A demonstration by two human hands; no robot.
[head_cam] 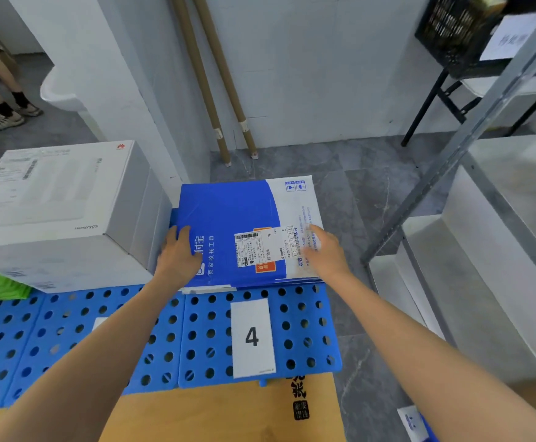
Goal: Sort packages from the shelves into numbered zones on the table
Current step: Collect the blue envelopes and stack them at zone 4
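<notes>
Steel shelving flanks the sorting tabletop, whose blue perforated panels carry a large white carton at left. Just beside that carton, a blue-and-white package lies flat at the far end of the zone marked by card 4, its shipping label facing up. The person's left grip rests on the package's left edge with fingers straight, not curled round it. The right grip, blurred, lies flat with fingers apart on the right side by the label, so neither clamps the package. The step looks to be the final seating of the package in zone 4, with this item's sort close to done. To do it well, press evenly on both edges and square the package to the panel. Keep it from overhanging the far rim or wedging against the carton, and leave the number card uncovered and the label readable. Then lift both grips straight up so the slick cover does not slide
</notes>
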